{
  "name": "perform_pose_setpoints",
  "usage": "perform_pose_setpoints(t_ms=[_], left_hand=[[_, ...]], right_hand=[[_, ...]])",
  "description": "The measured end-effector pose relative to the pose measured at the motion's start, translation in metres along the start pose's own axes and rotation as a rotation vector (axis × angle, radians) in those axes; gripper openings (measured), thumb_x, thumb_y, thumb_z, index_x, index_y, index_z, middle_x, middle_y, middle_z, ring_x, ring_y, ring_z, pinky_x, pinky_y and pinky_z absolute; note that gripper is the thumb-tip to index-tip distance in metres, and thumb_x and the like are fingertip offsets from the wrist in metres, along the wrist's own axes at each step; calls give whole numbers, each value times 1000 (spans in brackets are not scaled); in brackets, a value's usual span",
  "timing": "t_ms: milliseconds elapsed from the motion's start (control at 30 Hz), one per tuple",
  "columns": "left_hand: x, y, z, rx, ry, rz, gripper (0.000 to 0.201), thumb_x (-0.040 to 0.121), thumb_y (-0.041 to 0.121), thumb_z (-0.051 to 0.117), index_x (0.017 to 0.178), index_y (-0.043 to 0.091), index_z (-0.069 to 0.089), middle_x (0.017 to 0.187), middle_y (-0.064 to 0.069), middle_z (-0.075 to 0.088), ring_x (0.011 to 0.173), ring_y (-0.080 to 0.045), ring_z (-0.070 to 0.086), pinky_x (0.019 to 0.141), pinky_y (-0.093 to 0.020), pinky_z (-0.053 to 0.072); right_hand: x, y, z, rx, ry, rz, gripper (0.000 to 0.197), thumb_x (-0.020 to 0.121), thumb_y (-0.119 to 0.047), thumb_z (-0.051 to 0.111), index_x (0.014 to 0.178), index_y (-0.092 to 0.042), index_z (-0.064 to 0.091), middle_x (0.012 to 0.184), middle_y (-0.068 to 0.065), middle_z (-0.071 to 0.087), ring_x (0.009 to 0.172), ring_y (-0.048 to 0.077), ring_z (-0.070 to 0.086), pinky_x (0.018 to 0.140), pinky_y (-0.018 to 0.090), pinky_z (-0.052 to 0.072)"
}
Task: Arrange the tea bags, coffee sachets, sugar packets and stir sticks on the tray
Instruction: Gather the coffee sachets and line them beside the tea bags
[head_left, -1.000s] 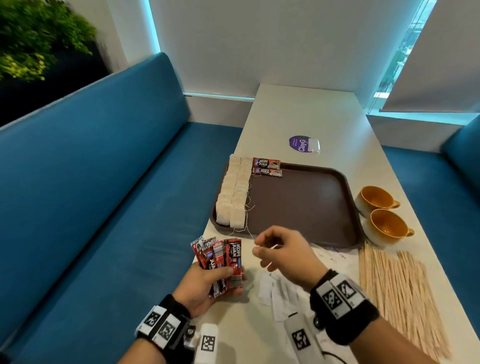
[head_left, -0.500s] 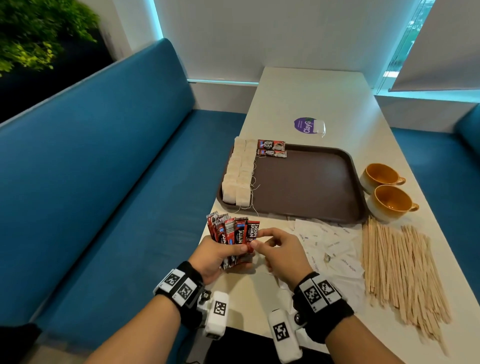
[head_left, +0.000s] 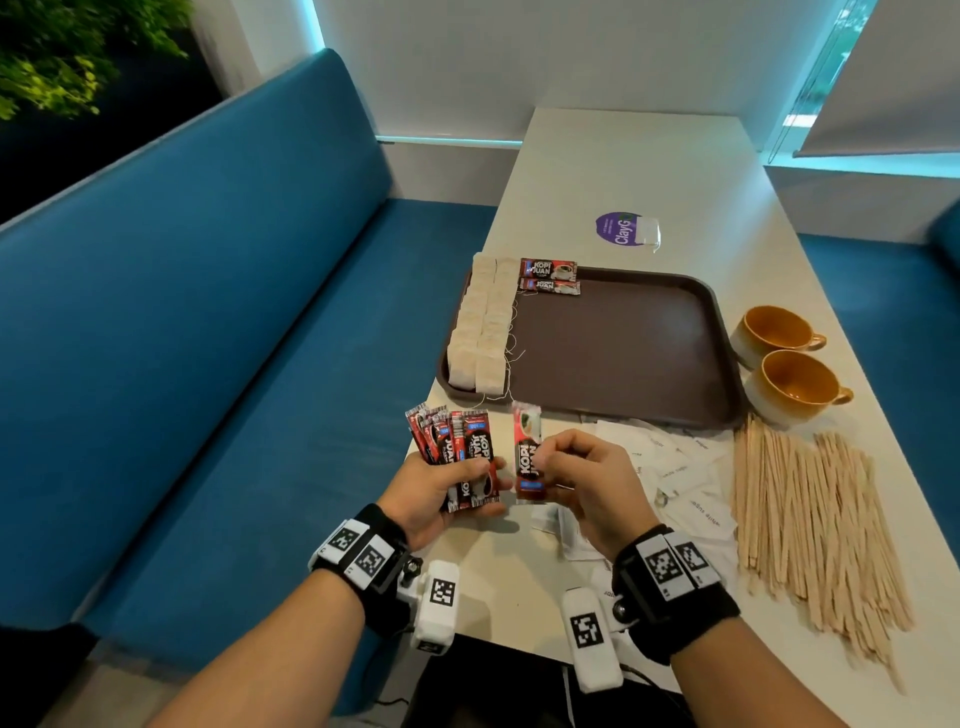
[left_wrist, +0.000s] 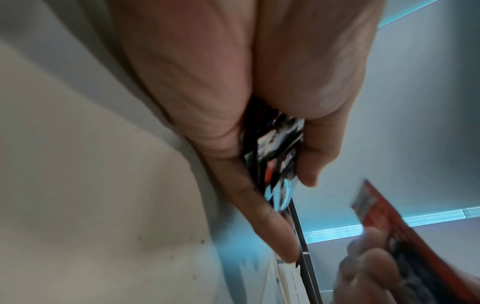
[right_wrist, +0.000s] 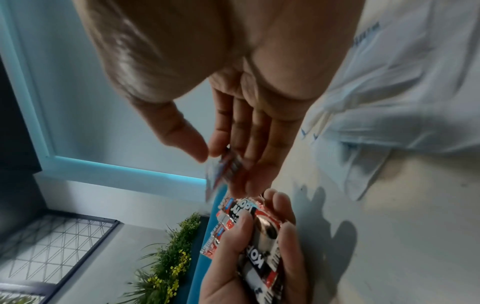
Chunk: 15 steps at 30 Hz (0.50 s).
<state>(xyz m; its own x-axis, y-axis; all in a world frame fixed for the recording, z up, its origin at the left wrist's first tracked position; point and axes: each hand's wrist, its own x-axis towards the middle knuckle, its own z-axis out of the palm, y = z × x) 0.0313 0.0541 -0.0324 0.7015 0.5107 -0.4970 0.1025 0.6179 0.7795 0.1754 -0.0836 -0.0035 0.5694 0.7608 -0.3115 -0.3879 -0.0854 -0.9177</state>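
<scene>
In the head view, the right hand (head_left: 587, 483) now pinches a single red coffee sachet (head_left: 527, 457) upright between thumb and fingertips, clear of the fan; half a second ago that hand was only touching the edge of the bundle, and a second ago it hovered with nothing in it. The left hand (head_left: 441, 493) grips the fanned bundle of red-and-black coffee sachets (head_left: 457, 447), about five by their visible tops, over the near edge of the pale table (head_left: 623, 171). On the dark brown plastic tray (head_left: 623, 343) two rows of white tea bags (head_left: 480, 327) fill the left side, too overlapped to count, and two coffee sachets on the tray (head_left: 549, 278) lie at the far left corner, as before. Off the tray sit two orange ceramic cups (head_left: 789, 364), a spread of wooden stir sticks (head_left: 810, 525) and a loose heap of white sugar packets (head_left: 675, 478), neither countable. In the left wrist view, the left hand (left_wrist: 233, 102) has thumb and fingers curled round the bundle (left_wrist: 275, 150), while the single sachet (left_wrist: 384, 218) shows blurred at lower right. In the right wrist view, the right hand (right_wrist: 233, 102) nips the single sachet (right_wrist: 223, 170) between thumb and fingertips, just above the bundle (right_wrist: 254, 236) in the left hand (right_wrist: 246, 277), with sugar packets (right_wrist: 402, 102) on the table beyond.
</scene>
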Motion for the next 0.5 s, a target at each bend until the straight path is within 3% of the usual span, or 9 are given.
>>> perform_pose_setpoints(t_ms=[133, 200, 267, 367, 433, 500], left_hand=[[2, -1, -2, 12, -26, -7, 34, 91, 1, 70, 124, -5, 62, 124, -30, 67, 114, -52, 64, 85, -71, 53], [1, -1, -1, 11, -42, -9, 33, 90, 2, 72, 121, -3, 65, 122, -31, 67, 111, -56, 63, 79, -65, 58], [-1, 0, 0, 3, -36, 8, 37, 88, 4, 74, 124, 1, 65, 121, -28, 69, 109, -52, 66, 72, -55, 61], [-2, 1, 1, 11, -26, 36, 43, 85, 7, 76, 127, 4, 65, 122, -26, 69, 110, -46, 68, 76, -55, 60], [-1, 1, 0, 9, -28, 34, 43, 86, 3, 74, 127, 2, 63, 122, -28, 68, 109, -50, 67, 79, -63, 58], [1, -1, -2, -11, -36, 19, 40, 87, -3, 71, 126, -3, 61, 124, -30, 66, 109, -54, 65, 85, -71, 53]], right_hand=[[1, 1, -4, -95, -1, 2, 17, 81, 18, 67, 87, 2, 65, 79, 19, 71, 71, 30, 72, 63, 37, 60], [1, 2, -3, -146, 3, 17, 23, 80, 17, 70, 93, 0, 62, 77, 19, 71, 71, 30, 73, 62, 37, 60], [1, 4, -2, -174, -6, 38, 32, 79, 16, 73, 102, -2, 61, 76, 18, 72, 72, 32, 73, 65, 41, 61], [-1, 4, 4, -157, -55, 35, 45, 80, 14, 74, 116, -12, 66, 86, 27, 72, 78, 36, 74, 74, 48, 63], [0, 1, 5, -133, -62, 23, 46, 79, 14, 75, 115, -13, 70, 86, 27, 73, 77, 33, 75, 72, 41, 63], [2, -4, 5, -139, -11, -1, 35, 78, 15, 75, 104, -9, 72, 80, 17, 75, 68, 20, 73, 61, 25, 56]])
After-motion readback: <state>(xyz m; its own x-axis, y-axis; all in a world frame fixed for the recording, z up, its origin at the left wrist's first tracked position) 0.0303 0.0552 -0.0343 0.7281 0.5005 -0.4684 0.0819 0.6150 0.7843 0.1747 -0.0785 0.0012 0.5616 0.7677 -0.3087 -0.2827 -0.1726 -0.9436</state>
